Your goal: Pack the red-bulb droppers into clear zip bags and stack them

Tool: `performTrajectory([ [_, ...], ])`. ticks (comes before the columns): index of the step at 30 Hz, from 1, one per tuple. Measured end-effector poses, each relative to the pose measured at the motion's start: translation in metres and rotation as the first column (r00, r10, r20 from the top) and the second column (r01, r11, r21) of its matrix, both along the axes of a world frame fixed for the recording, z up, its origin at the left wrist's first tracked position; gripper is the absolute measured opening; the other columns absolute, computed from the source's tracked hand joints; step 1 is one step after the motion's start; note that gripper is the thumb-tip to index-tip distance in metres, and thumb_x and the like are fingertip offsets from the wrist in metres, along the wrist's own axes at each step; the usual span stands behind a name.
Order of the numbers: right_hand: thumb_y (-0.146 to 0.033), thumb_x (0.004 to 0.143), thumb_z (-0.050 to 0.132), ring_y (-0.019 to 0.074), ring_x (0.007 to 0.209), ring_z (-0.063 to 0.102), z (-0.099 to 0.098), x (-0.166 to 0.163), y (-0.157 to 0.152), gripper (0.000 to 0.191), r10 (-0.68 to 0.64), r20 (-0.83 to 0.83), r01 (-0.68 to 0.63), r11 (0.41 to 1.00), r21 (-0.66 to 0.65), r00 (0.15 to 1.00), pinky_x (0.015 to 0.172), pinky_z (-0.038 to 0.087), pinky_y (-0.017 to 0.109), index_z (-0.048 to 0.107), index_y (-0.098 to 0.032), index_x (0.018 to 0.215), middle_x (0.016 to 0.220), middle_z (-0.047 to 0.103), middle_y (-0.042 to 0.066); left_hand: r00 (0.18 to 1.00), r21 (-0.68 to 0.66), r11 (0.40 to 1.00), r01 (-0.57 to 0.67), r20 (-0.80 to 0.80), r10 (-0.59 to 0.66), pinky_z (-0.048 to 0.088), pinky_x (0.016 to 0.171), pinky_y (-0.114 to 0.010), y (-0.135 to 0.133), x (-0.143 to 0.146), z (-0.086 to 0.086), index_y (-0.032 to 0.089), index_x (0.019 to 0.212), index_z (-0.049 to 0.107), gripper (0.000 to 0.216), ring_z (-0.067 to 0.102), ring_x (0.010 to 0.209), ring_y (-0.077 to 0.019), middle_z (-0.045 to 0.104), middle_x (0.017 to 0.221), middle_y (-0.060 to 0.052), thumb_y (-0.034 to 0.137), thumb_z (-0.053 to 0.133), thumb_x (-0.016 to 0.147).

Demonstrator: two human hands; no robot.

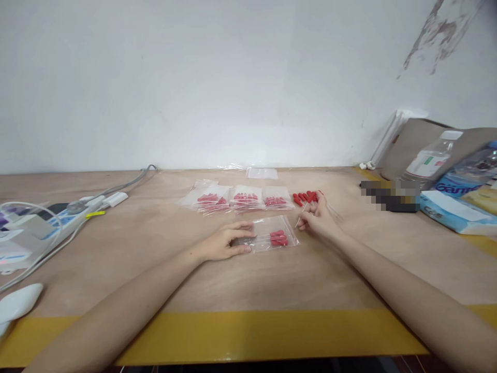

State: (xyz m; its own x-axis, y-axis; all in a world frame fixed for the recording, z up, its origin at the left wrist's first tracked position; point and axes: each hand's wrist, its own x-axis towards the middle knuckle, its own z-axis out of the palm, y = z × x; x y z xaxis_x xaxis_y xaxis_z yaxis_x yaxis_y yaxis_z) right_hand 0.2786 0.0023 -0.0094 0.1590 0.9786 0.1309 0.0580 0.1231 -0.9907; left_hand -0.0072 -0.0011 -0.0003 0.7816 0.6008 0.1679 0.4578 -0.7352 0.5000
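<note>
A clear zip bag (pixel 262 229) lies flat on the table, with several red-headed pieces (pixel 278 238) on thin pale sticks inside it. Over its left end rests my left hand (pixel 225 241), thumb and fingers stretched apart and touching the plastic. My right hand (pixel 318 217) is closed just beyond the bag's right edge, pinching a thin white stick (pixel 298 223). Which head belongs to that stick is unclear. Loose red-headed sticks (pixel 304 198) lie at those fingertips, partly hidden by them.
Behind the bag, filled clear bags (pixel 245 199) lie in a row of piles. A flat bag stack (pixel 262 173) is by the wall. At left are a power strip (pixel 50 233) and cables; at right, bottles (pixel 429 160) and a tissue pack (pixel 458 212).
</note>
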Motion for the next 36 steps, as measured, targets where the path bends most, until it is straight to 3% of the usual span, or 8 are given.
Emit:
performTrajectory([
  [5, -0.015, 0.064, 0.059, 0.0146, 0.046, 0.059, -0.005, -0.015, 0.000, 0.073, -0.076, -0.131, 0.071, 0.997, -0.042, 0.988, 0.047, 0.053, 0.027, 0.018, -0.024, 0.123, 0.059, 0.052, -0.009, 1.000, 0.000, 1.000, -0.001, -0.004, 0.001, 0.036, 0.101, -0.039, 0.000, 0.000, 0.000, 0.023, 0.119, 0.055, 0.039, 0.040, 0.124, -0.0242, 0.041, 0.136, -0.009, 0.037, 0.057, 0.082],
  [11, -0.016, 0.070, 0.060, 0.0116, 0.051, 0.061, -0.005, -0.023, -0.001, 0.027, -0.049, -0.253, 0.022, 0.994, -0.108, 0.966, 0.052, 0.054, 0.023, 0.040, -0.023, 0.086, 0.058, 0.058, -0.005, 1.000, 0.017, 1.000, 0.001, -0.012, -0.001, 0.033, 0.103, -0.039, -0.001, 0.000, 0.001, 0.025, 0.126, 0.048, 0.045, 0.039, 0.125, -0.0232, 0.039, 0.137, -0.007, 0.038, 0.056, 0.083],
  [19, -0.006, 0.063, 0.066, 0.0094, 0.060, 0.062, -0.004, -0.003, 0.005, 0.023, -0.062, -0.391, -0.032, 0.973, -0.230, 0.918, 0.065, 0.055, 0.021, 0.048, -0.018, 0.064, 0.061, 0.060, -0.001, 1.000, 0.019, 1.000, -0.003, -0.006, 0.004, 0.033, 0.103, -0.038, -0.001, 0.000, 0.003, 0.024, 0.129, 0.043, 0.050, 0.039, 0.124, -0.0222, 0.040, 0.136, -0.008, 0.038, 0.056, 0.083],
  [21, -0.010, 0.059, 0.071, 0.0097, 0.062, 0.062, -0.006, -0.002, 0.004, 0.023, -0.005, -0.335, -0.070, 0.975, -0.209, 0.942, 0.066, 0.054, 0.022, 0.050, -0.018, 0.065, 0.063, 0.061, -0.001, 1.000, 0.022, 1.000, -0.003, -0.007, 0.004, 0.033, 0.103, -0.039, -0.001, 0.000, 0.003, 0.024, 0.129, 0.043, 0.049, 0.039, 0.124, -0.0228, 0.041, 0.136, -0.008, 0.038, 0.056, 0.083],
  [24, -0.020, 0.053, 0.077, 0.0090, 0.058, 0.059, -0.008, -0.004, 0.001, 0.026, 0.140, -0.104, -0.154, 0.979, -0.138, 0.985, 0.059, 0.051, 0.021, 0.055, -0.017, 0.067, 0.061, 0.061, -0.002, 1.000, 0.022, 1.000, 0.003, -0.005, -0.003, 0.033, 0.103, -0.040, -0.002, 0.000, 0.003, 0.025, 0.130, 0.042, 0.050, 0.040, 0.124, -0.0230, 0.041, 0.136, -0.008, 0.037, 0.056, 0.083],
  [28, -0.031, 0.046, 0.079, 0.0079, 0.049, 0.051, -0.008, -0.007, 0.000, 0.029, 0.233, 0.196, -0.226, 0.972, -0.059, 0.952, 0.050, 0.045, 0.021, 0.062, -0.016, 0.063, 0.052, 0.058, -0.004, 1.000, 0.027, 1.000, 0.007, -0.002, -0.007, 0.033, 0.102, -0.039, -0.002, 0.000, 0.004, 0.025, 0.130, 0.042, 0.051, 0.040, 0.123, -0.0221, 0.041, 0.135, -0.008, 0.037, 0.056, 0.083],
  [33, -0.041, 0.063, 0.066, 0.0154, 0.066, 0.060, -0.008, -0.012, 0.001, 0.024, 0.421, 0.274, -0.428, 0.903, -0.035, 0.865, 0.063, 0.049, 0.028, 0.069, -0.018, 0.070, 0.063, 0.066, 0.000, 1.000, 0.027, 1.000, 0.012, 0.008, -0.013, 0.033, 0.103, -0.040, -0.001, 0.001, 0.004, 0.025, 0.129, 0.043, 0.049, 0.040, 0.123, -0.0228, 0.041, 0.135, -0.007, 0.037, 0.056, 0.083],
  [36, -0.038, 0.071, 0.058, 0.0176, 0.079, 0.062, -0.004, -0.009, 0.000, 0.022, 0.503, 0.353, -0.529, 0.848, -0.026, 0.788, 0.073, 0.048, 0.031, 0.069, -0.020, 0.077, 0.076, 0.069, 0.001, 1.000, 0.024, 1.000, 0.014, 0.004, -0.014, 0.032, 0.103, -0.040, 0.000, 0.000, 0.002, 0.025, 0.129, 0.044, 0.048, 0.040, 0.123, -0.0226, 0.041, 0.136, -0.007, 0.037, 0.056, 0.083],
])
